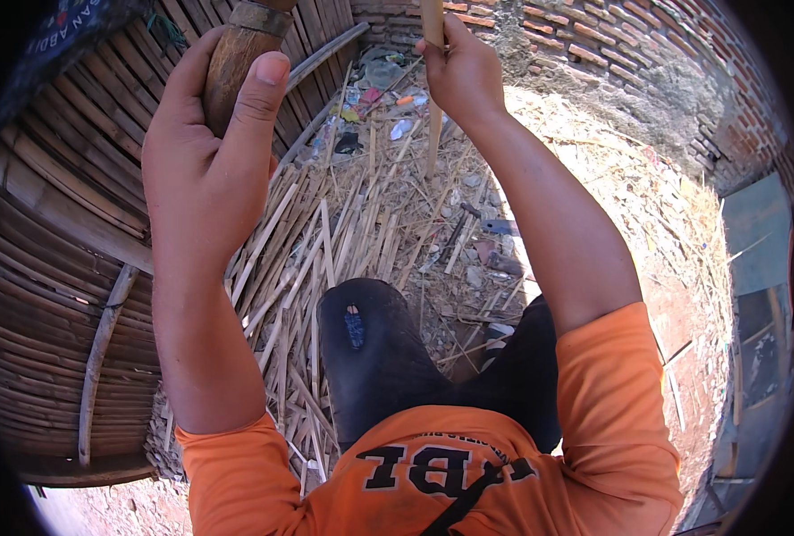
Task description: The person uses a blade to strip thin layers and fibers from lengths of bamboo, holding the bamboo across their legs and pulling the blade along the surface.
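Note:
Raised at the upper left, my left hand [202,174] is wrapped round a thick brown wooden handle [229,76] with a collar near its upper end. The thumb lies up along the handle, and whatever it belongs to runs out of the picture at the top. To the right, my right hand [468,76] grips a pale, narrow wooden stick [434,134]. The stick points down, with its upper end cut off by the top edge. Both hands are well apart, in front of my knees.
Many split strips [276,268] lie heaped beside my left knee. Litter and rubble [388,94] cover the ground ahead. A slatted bamboo wall [66,214] stands close on the left, and a brick wall [611,45] at the back right. A blue-grey panel [759,232] is far right.

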A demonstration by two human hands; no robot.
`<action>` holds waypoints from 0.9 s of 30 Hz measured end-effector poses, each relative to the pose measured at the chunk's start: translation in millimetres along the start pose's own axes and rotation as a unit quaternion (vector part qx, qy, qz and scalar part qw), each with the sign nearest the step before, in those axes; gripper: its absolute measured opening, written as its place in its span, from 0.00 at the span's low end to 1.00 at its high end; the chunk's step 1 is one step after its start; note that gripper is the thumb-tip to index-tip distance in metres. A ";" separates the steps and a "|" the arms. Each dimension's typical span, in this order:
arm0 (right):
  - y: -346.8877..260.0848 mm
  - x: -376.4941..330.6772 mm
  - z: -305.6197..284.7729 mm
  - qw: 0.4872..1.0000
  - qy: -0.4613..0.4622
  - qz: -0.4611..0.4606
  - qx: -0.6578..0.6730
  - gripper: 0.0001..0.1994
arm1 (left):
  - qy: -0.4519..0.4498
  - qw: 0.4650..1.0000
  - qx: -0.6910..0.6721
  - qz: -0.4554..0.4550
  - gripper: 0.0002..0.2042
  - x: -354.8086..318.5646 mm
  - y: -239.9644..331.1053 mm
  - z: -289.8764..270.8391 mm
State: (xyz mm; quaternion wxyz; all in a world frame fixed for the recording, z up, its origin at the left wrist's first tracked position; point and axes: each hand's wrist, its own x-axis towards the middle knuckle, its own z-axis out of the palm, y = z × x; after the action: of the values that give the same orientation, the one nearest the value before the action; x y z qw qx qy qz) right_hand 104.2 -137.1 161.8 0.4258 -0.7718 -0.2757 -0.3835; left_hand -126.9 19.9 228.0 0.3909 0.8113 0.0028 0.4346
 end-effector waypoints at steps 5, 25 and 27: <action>-1.0 -2.0 -7.6 0.998 -0.040 0.041 -0.005 0.06 | -0.009 1.000 -0.006 -0.001 0.30 -3.3 4.4 -2.4; -22.9 -15.7 2.2 0.997 -0.060 0.053 0.009 0.11 | 0.021 0.997 0.074 0.010 0.26 -26.4 2.8 -18.7; -12.4 -17.7 -1.0 0.997 -0.051 0.052 0.031 0.17 | 0.023 0.998 0.064 0.001 0.26 -27.8 3.2 -16.1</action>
State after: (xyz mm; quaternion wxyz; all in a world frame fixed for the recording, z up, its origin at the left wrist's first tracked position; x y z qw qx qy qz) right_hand 84.7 -133.7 153.0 0.4540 -0.7900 -0.2685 -0.3125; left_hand -156.7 18.3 215.6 0.3374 0.8245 0.0389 0.4525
